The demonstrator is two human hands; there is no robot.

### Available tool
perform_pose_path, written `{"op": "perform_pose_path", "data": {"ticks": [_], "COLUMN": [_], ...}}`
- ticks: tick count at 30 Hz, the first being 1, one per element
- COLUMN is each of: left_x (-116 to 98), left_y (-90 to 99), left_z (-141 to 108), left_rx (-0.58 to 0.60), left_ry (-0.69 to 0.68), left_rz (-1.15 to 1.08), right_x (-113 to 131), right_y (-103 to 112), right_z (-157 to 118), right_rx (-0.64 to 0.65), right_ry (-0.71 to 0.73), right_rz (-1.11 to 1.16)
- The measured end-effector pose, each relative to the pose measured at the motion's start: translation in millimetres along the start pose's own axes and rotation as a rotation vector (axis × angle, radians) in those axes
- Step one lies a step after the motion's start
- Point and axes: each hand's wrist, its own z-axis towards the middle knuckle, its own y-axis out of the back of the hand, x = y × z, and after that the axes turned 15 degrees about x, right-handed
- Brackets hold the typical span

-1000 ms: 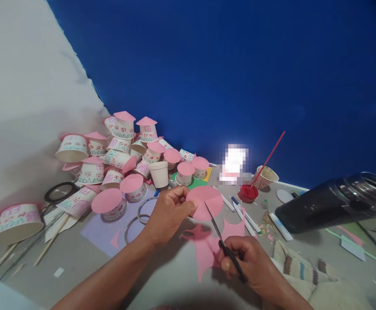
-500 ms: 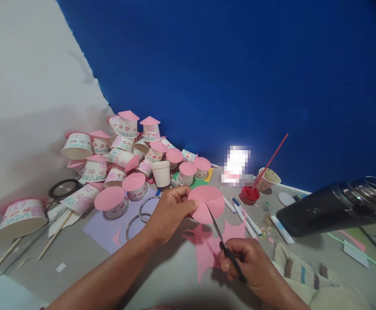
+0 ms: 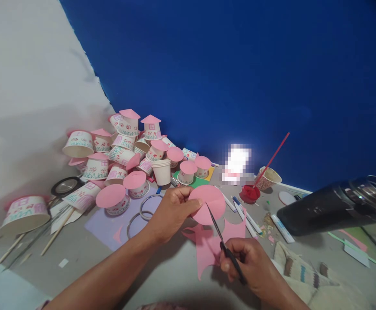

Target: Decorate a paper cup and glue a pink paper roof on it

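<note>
My left hand pinches the left edge of a round pink paper disc, thumb on top. Black-handled scissors are in my right hand, its fingers wrapped round the handles. Their narrow blades point up and away, with the tip over the disc near its middle. Below the disc, a pink paper offcut with curved cut-outs lies on the table. To the left of my left hand, two metal rings rest on a lilac sheet.
Decorated paper cups with pink roofs are piled at the back left. Plain cups stand stacked beside them. Markers, a red glue pot, a dark bottle and a cloth lie to the right.
The view has shifted very slightly, so the cups at the left sit a little farther right. My hands, the disc and the scissors keep nearly the same pose.
</note>
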Motion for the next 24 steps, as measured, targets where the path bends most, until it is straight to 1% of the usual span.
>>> {"op": "perform_pose_path", "data": {"ticks": [5, 9, 12, 13, 15, 16, 18, 20, 21, 24], "left_x": [-1, 0, 1, 1, 1, 1, 2, 5, 6, 12], "left_y": [-2.2, -3.7, -1.6, -0.3, 2.5, 3.5, 4.1, 2.0, 0.0, -7.5], "left_z": [-1, -1, -1, 0, -1, -1, -2, -4, -5, -9], "left_rx": [0.024, 0.036, 0.008, -0.009, -0.035, -0.037, -0.025, -0.004, 0.008, 0.041], "left_ry": [0.036, 0.053, 0.035, 0.028, 0.021, 0.021, 0.023, 0.028, 0.031, 0.049], "left_rz": [-0.079, -0.112, -0.124, -0.129, -0.144, -0.15, -0.158, -0.164, -0.165, -0.159], "right_x": [-1, 0, -2, -5, -15, -22, -40, -59, -67, -85], "right_y": [0, -1, 5, 10, 21, 28, 40, 47, 49, 45], "right_z": [0, 0, -4, -7, -17, -23, -35, -46, -50, -59], "right_rx": [-0.005, 0.007, 0.042, 0.056, 0.044, 0.01, -0.188, -0.331, -0.386, -0.458], "right_ry": [0.0, -0.003, -0.015, -0.023, -0.054, -0.085, -0.153, -0.21, -0.241, -0.362], "right_rz": [0.022, -0.013, -0.119, -0.174, -0.31, -0.396, -0.62, -0.814, -0.878, -0.985]}}
